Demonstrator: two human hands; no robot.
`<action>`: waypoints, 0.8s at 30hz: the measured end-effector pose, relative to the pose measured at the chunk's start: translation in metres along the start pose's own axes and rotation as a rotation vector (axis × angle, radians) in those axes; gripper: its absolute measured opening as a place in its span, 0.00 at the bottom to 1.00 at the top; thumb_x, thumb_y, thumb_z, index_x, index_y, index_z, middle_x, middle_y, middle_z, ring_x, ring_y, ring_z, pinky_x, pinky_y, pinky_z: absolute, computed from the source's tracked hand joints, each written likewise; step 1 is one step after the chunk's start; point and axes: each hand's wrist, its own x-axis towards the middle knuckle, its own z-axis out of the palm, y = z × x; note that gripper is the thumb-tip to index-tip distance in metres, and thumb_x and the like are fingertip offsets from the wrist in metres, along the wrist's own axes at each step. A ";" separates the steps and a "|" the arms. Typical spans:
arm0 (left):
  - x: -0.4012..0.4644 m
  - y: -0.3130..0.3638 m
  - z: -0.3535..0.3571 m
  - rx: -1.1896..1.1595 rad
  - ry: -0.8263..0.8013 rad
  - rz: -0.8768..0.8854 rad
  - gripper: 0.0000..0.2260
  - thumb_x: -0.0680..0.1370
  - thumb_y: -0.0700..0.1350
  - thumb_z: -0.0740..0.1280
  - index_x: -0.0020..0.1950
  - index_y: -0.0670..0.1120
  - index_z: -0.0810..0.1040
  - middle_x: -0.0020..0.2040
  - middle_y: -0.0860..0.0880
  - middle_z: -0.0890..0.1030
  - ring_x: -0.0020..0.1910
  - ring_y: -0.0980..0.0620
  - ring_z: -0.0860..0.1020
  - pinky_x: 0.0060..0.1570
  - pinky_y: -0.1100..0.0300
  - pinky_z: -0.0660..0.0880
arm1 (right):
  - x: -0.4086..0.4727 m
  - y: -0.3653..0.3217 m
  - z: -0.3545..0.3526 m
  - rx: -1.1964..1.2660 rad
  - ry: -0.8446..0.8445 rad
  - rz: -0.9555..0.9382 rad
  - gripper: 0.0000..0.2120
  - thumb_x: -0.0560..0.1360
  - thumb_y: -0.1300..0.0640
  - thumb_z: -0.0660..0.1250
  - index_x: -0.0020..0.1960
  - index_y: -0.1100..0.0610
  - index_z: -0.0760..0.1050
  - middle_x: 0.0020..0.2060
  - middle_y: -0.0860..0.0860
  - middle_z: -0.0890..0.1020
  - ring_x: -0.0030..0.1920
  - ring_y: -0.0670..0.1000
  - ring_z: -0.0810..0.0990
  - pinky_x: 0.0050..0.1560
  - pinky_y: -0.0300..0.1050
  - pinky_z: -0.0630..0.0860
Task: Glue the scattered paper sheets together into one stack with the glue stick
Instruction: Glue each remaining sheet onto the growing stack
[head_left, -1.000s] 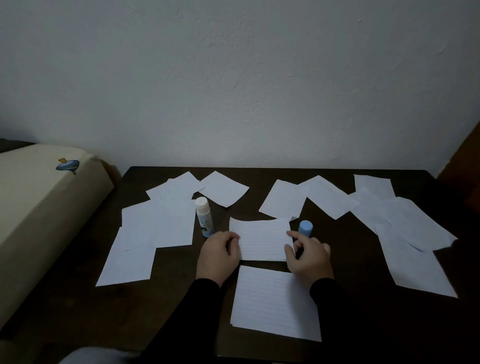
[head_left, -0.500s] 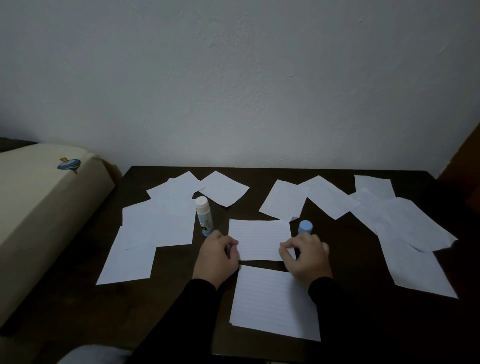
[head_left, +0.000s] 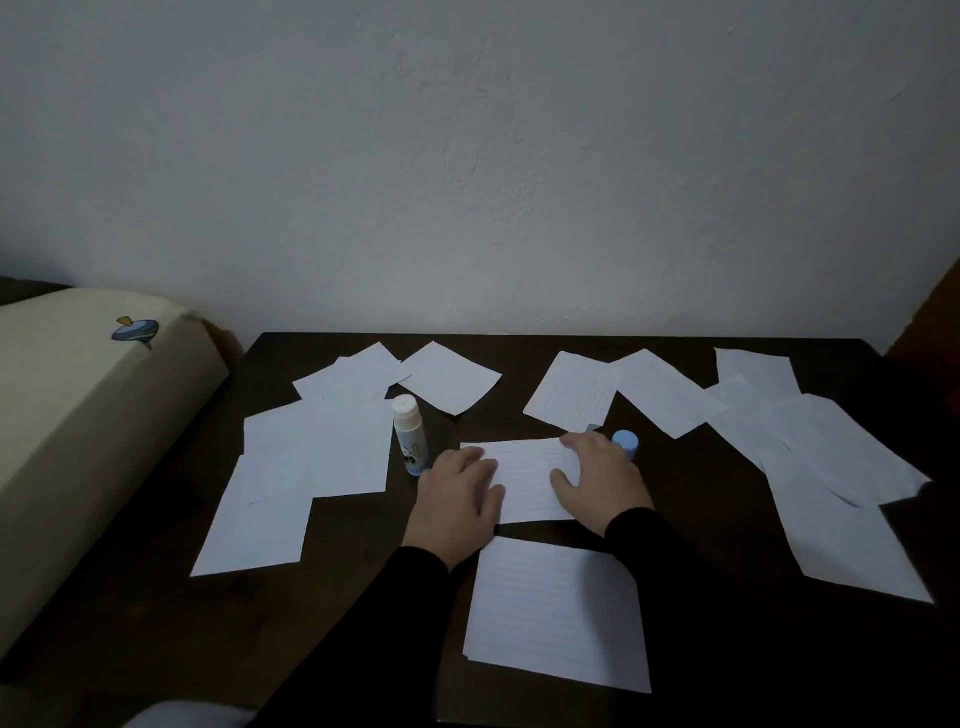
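A lined white sheet (head_left: 530, 475) lies in the middle of the dark table (head_left: 519, 345). My left hand (head_left: 457, 501) rests flat on its left edge and my right hand (head_left: 597, 480) presses flat on its right side. Nearer me lies another lined sheet or thin stack (head_left: 558, 616). The glue stick (head_left: 410, 434), white with a label, stands uncapped and upright just left of my left hand. Its blue cap (head_left: 626, 441) stands behind my right hand. Several loose sheets lie on the left (head_left: 311, 457), at the back (head_left: 569, 392) and on the right (head_left: 841, 488).
A cream padded surface (head_left: 78, 415) with a small spinning-top print adjoins the table's left side. A white wall rises behind the table. A brown edge (head_left: 930, 312) shows at the far right.
Both hands went from pinching the middle sheet's edges to lying flat on it. My right hand slid up and left over the sheet.
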 end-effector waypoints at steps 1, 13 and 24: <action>-0.001 0.000 0.001 -0.002 0.000 0.000 0.18 0.80 0.53 0.62 0.69 0.52 0.73 0.70 0.54 0.70 0.70 0.56 0.63 0.71 0.52 0.62 | 0.001 0.000 -0.001 -0.012 -0.002 -0.007 0.22 0.77 0.48 0.62 0.69 0.52 0.67 0.67 0.50 0.70 0.65 0.51 0.68 0.66 0.50 0.69; 0.011 0.024 0.003 0.106 -0.164 0.094 0.21 0.83 0.48 0.52 0.77 0.50 0.61 0.77 0.52 0.62 0.76 0.54 0.58 0.73 0.50 0.54 | -0.014 -0.023 0.010 -0.408 -0.291 -0.231 0.26 0.82 0.52 0.46 0.78 0.51 0.43 0.78 0.46 0.43 0.77 0.50 0.42 0.72 0.67 0.43; 0.009 0.025 0.003 0.162 -0.297 -0.074 0.26 0.83 0.58 0.47 0.80 0.51 0.50 0.80 0.53 0.50 0.78 0.54 0.47 0.74 0.43 0.46 | 0.001 -0.015 0.007 -0.422 -0.383 -0.243 0.28 0.82 0.47 0.46 0.77 0.46 0.36 0.77 0.43 0.37 0.76 0.47 0.37 0.70 0.69 0.40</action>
